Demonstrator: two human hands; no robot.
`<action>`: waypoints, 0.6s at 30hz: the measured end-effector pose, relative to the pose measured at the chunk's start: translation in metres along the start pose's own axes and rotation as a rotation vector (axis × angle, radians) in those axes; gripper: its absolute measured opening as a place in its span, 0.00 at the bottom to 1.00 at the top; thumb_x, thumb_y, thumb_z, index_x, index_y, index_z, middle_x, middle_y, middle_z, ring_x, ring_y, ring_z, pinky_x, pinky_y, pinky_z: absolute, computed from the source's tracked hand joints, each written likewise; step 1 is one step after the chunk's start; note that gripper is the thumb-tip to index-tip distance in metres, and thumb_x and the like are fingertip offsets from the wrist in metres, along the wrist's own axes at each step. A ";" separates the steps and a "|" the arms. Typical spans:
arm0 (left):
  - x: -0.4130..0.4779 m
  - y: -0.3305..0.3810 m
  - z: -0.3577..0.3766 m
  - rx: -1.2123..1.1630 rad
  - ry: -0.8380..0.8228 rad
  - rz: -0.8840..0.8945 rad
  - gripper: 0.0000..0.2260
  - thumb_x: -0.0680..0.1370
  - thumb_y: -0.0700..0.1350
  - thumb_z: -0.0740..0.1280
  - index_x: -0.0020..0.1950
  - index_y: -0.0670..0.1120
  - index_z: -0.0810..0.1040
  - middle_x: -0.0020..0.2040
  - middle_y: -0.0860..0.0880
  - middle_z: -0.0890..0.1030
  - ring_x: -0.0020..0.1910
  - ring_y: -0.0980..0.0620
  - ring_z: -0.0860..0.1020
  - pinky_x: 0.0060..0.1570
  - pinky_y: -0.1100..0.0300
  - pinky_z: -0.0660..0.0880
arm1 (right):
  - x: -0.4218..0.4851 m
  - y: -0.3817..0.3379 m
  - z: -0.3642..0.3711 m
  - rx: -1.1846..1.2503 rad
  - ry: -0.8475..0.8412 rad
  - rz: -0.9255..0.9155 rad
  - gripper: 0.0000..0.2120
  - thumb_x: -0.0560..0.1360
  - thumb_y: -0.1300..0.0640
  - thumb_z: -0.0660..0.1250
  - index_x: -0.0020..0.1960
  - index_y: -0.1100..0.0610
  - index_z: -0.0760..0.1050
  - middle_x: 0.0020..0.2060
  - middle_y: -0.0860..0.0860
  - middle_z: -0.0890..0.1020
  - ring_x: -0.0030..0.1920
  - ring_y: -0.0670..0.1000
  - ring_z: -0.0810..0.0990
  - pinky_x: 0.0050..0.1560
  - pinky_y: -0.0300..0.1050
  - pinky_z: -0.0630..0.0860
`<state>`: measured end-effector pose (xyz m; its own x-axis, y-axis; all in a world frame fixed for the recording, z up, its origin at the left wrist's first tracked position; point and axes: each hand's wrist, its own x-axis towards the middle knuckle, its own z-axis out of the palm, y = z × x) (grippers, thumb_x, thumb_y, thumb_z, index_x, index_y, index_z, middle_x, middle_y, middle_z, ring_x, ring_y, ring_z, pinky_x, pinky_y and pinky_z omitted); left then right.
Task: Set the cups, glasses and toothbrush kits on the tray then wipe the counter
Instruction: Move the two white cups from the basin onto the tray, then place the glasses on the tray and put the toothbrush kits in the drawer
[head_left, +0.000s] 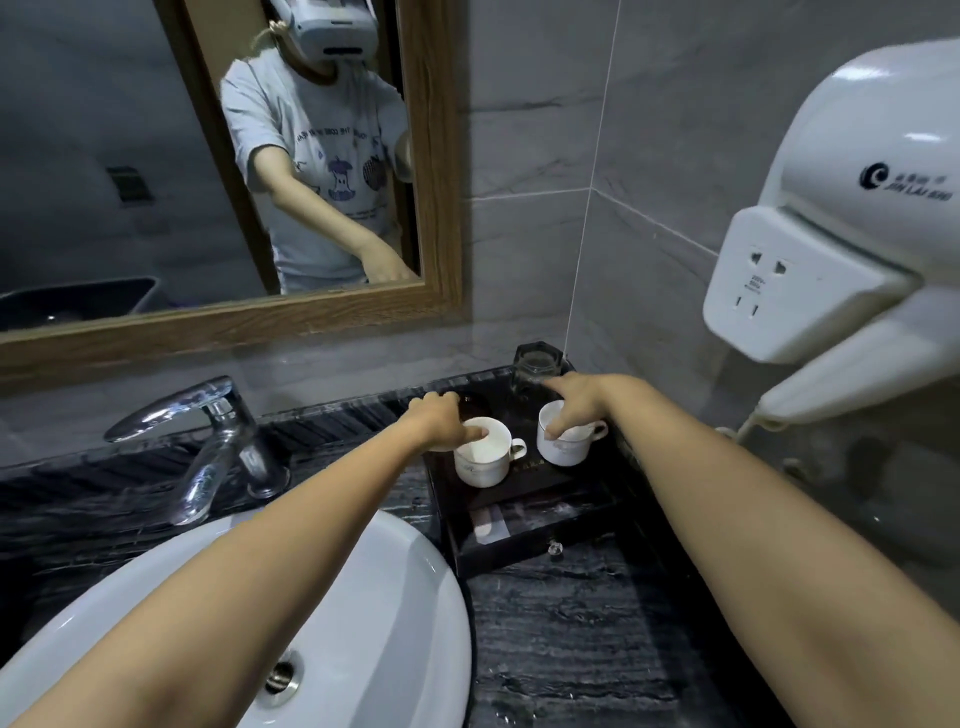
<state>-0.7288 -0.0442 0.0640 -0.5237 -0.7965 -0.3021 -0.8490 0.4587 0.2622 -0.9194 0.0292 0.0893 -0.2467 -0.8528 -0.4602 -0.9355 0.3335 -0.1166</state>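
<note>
Both hands are out over the tray and apart, one on each cup. My left hand (441, 422) has its thumb (479, 431) dipped inside the left cup (483, 465), with the rest of the hand wrapped over the rim's outer side, so it's pinching the rim. The other fingers reach past the cup toward a dark glass (474, 402) right behind them, but I can't tell if they actually touch it.

My right hand (574, 408) is doing about the same on the right cup (563, 452): one digit hooked down over the near rim, hand curled over the top. Its index finger (558, 385) sticks out straight, with its tip at the base of the clear faceted glass (537, 364) just beyond. It looks like contact, but it's blurry.

Both cups stand upright on the black tray (545, 484) under my hands, handles pointing right, close together but not touching. The two glasses are on the far side of the hands, at the tray's back edge. Nearer me than the cups there's a glossy front section with a small crystal knob (555, 546). Something pale shows in it, but I can't make out what.

The tray stands on a dark marbled counter (571, 623). Under my left forearm is the white basin (389, 597), and a chrome tap (208, 415) is off to the left of that hand. A white wall hair dryer (872, 208) hangs above and right of my right arm, and a wood-framed mirror (431, 156) is up past my left hand.
</note>
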 end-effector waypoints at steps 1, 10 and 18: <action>-0.003 -0.005 -0.007 0.009 0.000 -0.003 0.36 0.72 0.64 0.63 0.72 0.44 0.62 0.71 0.41 0.67 0.69 0.39 0.66 0.66 0.45 0.67 | -0.003 -0.006 -0.006 -0.042 0.000 -0.001 0.46 0.67 0.42 0.71 0.77 0.53 0.51 0.76 0.54 0.57 0.74 0.57 0.60 0.70 0.56 0.66; -0.069 -0.064 -0.069 0.063 -0.051 -0.051 0.23 0.79 0.56 0.58 0.65 0.41 0.73 0.66 0.43 0.74 0.65 0.43 0.72 0.63 0.53 0.69 | -0.031 -0.104 -0.054 -0.233 -0.164 -0.089 0.38 0.71 0.37 0.64 0.74 0.57 0.61 0.73 0.55 0.65 0.69 0.59 0.68 0.68 0.55 0.68; -0.151 -0.172 -0.119 -0.127 0.031 -0.271 0.18 0.77 0.55 0.62 0.61 0.46 0.77 0.56 0.43 0.81 0.51 0.46 0.80 0.52 0.51 0.80 | -0.037 -0.239 -0.064 -0.328 -0.255 -0.318 0.32 0.72 0.39 0.66 0.69 0.56 0.69 0.57 0.49 0.77 0.62 0.52 0.74 0.66 0.54 0.71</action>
<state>-0.4950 -0.0497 0.1735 -0.2750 -0.8958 -0.3491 -0.9409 0.1761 0.2894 -0.7025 -0.0443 0.1904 0.0942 -0.7526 -0.6517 -0.9942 -0.1046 -0.0228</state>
